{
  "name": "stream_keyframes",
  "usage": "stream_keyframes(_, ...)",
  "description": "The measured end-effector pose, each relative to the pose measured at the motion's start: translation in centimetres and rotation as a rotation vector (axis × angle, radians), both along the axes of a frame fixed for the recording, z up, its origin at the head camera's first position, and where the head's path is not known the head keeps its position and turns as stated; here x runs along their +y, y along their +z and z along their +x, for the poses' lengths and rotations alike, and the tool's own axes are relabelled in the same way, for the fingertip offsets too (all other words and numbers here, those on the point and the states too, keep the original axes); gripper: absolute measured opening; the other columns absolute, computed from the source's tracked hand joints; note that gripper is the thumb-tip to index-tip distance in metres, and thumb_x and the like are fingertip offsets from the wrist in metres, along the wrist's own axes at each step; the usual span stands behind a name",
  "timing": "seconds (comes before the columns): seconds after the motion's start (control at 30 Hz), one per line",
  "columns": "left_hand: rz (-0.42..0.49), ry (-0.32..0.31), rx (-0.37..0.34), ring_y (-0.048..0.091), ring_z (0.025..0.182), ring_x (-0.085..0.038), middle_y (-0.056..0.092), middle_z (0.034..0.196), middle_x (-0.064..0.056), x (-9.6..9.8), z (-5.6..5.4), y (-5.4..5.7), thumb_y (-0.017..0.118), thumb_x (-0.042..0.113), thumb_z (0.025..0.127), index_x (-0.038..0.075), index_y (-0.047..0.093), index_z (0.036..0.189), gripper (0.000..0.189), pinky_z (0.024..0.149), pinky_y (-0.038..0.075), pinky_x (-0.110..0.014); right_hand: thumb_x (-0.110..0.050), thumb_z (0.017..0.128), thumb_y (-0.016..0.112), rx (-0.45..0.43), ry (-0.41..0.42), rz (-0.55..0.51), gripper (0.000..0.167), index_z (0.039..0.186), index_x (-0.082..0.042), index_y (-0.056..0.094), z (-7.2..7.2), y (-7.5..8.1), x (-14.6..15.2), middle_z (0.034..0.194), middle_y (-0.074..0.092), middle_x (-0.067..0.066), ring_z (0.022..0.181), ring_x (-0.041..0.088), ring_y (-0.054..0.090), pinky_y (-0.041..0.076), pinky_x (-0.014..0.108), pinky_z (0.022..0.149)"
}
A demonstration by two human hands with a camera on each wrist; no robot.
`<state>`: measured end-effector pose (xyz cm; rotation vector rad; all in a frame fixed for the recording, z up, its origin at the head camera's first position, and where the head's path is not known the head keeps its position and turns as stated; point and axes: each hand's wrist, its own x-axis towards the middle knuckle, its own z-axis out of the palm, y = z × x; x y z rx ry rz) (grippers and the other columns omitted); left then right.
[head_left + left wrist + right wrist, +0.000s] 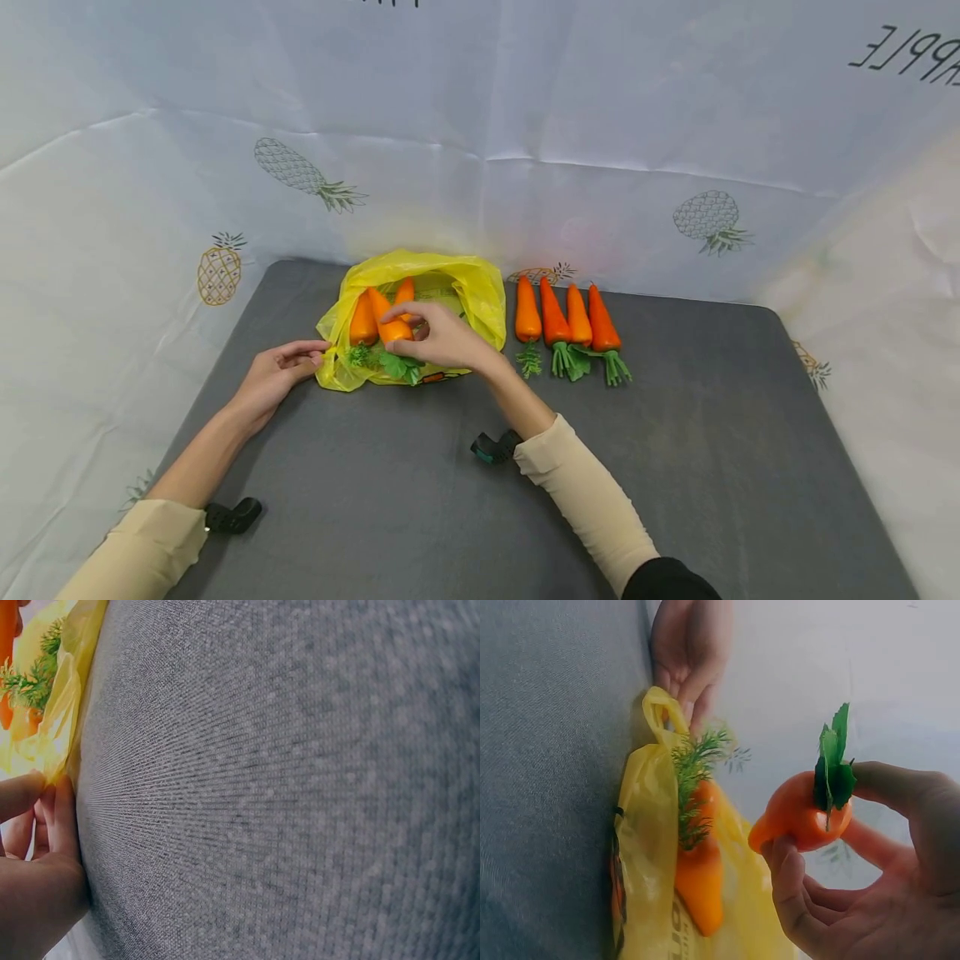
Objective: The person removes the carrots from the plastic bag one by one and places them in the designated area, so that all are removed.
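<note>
A yellow plastic bag [489,296] lies on its side, its mouth facing me. My left hand [272,379] pinches the left edge of its mouth between thumb and fingers; the left wrist view shows the thin plastic [64,712] at the fingertips. Over the opening, my right hand [446,337] holds an orange toy carrot [386,318], leafy end toward me. The right wrist view shows thumb and fingers around this carrot [799,810] near its green leaves. Two more carrots are inside the bag: one [363,321] at the left with feathery greens, another [405,292] farther back.
Right of the bag, several carrots [555,321] lie in a row, greens toward me. Everything rests on a dark grey table [712,450]. A white cloth [450,75] with pineapple prints hangs behind. Black devices [234,516] are worn at both wrists.
</note>
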<state>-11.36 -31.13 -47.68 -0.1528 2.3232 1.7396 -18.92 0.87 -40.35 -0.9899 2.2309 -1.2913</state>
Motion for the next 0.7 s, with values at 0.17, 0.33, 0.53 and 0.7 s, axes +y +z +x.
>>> stream_keyframes(0.17,-0.005,0.003,0.002,0.065,0.099,0.006,0.071,0.106,0.023,0.0,0.0,0.0,0.066,0.028,0.111,-0.001,0.058,0.152,0.051,0.087,0.055,-0.012,-0.022,0.105,0.074,-0.005,0.02,-0.007,0.039,0.142,-0.012,0.068,0.9,1.0,1.1,0.141,0.069,0.012,0.127,0.032,0.069,0.059,0.04,0.106)
stream_keyframes(0.33,-0.013,0.002,0.006,0.065,0.099,0.007,0.071,0.106,0.023,-0.1,0.0,0.0,0.064,0.027,0.111,-0.001,0.057,0.153,0.05,0.087,0.055,-0.012,-0.02,0.104,0.074,0.007,-0.001,-0.022,0.04,0.143,-0.011,0.068,1.6,1.9,2.5,0.14,0.07,0.009,0.12,0.028,0.071,0.06,0.038,0.104)
stream_keyframes(0.53,-0.008,-0.003,0.007,0.065,0.1,0.007,0.071,0.107,0.023,-0.1,0.0,0.0,0.063,0.026,0.112,-0.001,0.057,0.153,0.05,0.087,0.055,-0.012,-0.026,0.105,0.073,-0.003,-0.031,-0.013,0.041,0.145,-0.017,0.066,2.2,2.8,4.9,0.14,0.07,0.005,0.12,0.025,0.07,0.061,0.04,0.099)
stream_keyframes(0.7,-0.006,-0.002,0.002,0.065,0.099,0.007,0.07,0.107,0.023,0.0,0.0,0.0,0.063,0.026,0.112,-0.001,0.057,0.153,0.05,0.087,0.055,-0.012,-0.025,0.105,0.074,-0.002,-0.075,-0.011,0.04,0.144,-0.019,0.067,2.3,3.5,7.0,0.139,0.07,0.006,0.115,0.026,0.071,0.061,0.039,0.093)
